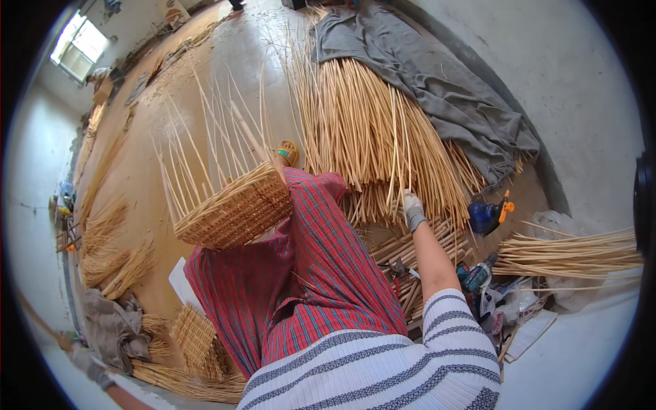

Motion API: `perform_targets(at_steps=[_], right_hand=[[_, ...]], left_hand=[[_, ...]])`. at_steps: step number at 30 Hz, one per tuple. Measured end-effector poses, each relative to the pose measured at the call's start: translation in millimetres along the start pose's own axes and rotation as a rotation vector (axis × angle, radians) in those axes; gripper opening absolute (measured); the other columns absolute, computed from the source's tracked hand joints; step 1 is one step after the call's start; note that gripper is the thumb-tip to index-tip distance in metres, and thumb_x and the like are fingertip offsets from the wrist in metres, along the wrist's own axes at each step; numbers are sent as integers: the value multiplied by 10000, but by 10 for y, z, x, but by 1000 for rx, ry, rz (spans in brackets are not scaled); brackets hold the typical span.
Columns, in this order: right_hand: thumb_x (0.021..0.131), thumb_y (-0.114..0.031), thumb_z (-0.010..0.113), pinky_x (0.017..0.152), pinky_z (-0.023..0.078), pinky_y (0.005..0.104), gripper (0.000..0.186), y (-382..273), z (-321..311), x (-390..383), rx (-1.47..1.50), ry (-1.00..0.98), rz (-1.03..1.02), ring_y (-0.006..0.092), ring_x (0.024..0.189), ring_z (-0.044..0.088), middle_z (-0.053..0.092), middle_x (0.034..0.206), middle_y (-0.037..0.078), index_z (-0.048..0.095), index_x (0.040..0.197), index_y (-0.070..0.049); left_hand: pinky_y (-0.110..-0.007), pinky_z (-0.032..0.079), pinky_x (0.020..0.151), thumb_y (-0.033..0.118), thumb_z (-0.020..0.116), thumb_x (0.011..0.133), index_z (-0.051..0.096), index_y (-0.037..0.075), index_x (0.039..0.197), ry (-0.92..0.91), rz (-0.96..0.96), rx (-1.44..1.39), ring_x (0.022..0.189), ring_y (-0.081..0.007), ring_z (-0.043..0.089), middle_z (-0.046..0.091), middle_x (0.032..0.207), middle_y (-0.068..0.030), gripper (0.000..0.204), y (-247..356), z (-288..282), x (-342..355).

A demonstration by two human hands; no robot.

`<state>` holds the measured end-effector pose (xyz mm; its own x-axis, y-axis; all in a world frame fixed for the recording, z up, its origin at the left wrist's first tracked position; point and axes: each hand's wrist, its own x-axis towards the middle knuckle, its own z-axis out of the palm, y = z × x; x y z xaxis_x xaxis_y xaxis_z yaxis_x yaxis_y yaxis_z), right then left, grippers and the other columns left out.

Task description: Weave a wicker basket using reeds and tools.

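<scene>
Several rods (pixel 401 147) meet right hand (pixel 414 212), grip unclear; left hand (pixel 91 366) dim, blurred.

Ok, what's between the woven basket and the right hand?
In the head view, red striped cloth comes first beside the woven basket, then the ends of the piled rods, up to the gloved right hand.

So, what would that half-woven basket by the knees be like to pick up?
The half-woven basket would probably feel light for its size, since it looks made of thin rods. Its tight weave suggests it would hold fairly stiff. The long stakes stick out freely, so they would likely sway and might snag.
</scene>
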<state>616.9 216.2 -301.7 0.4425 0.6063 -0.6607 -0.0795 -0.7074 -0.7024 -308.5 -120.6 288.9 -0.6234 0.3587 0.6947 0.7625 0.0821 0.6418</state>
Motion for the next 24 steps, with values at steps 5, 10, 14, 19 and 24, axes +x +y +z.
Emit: perform_targets(at_steps=[5, 10, 14, 19, 24], right_hand=[[916, -678, 509, 496, 563, 395, 654, -202, 41, -453, 526, -127, 168, 235, 593, 623, 622, 816, 100, 429, 1380, -223], [935, -435, 635, 833, 521, 475, 862, -504, 355, -915, -61, 150, -296, 361, 1003, 652, 575, 1264, 249, 96, 1590, -282], [967, -228, 589, 738, 509, 471, 792, -442, 537, -810, -280, 137, -270, 327, 786, 648, 625, 1052, 194, 117, 1596, -326], [973, -44, 440, 624, 486, 446, 710, -188, -62, -652, -762, 297, -315, 246, 603, 536, 547, 787, 127, 229, 1567, -372], [984, -87, 465, 760, 523, 475, 719, -119, -1057, -357, -871, 303, -20, 332, 880, 655, 622, 1081, 156, 199, 1562, -422]], left_hand=[[-235, 450, 496, 194, 492, 1024, 549, 13, 1266, -897, -575, -1018, 607, -125, 526, 584, 816, -47, 308, -64, 1777, -1246], [-232, 365, 421, 259, 545, 983, 543, 110, 1110, -823, -375, -654, 509, -91, 455, 470, 689, 16, 197, 1370, 3112, -3137], [-230, 303, 398, 310, 603, 966, 515, 101, 949, -1218, -633, -745, 451, -72, 395, 454, 634, 24, 228, 2358, 3428, -3918], [-217, 335, 447, 145, 586, 964, 590, 37, 951, -1517, -737, -602, 493, -56, 448, 500, 622, 24, 109, 2641, 3734, -4395], [-216, 319, 433, 84, 562, 965, 597, 13, 963, -1710, -971, -440, 483, -45, 427, 486, 627, 30, 79, 2556, 3950, -4706]])
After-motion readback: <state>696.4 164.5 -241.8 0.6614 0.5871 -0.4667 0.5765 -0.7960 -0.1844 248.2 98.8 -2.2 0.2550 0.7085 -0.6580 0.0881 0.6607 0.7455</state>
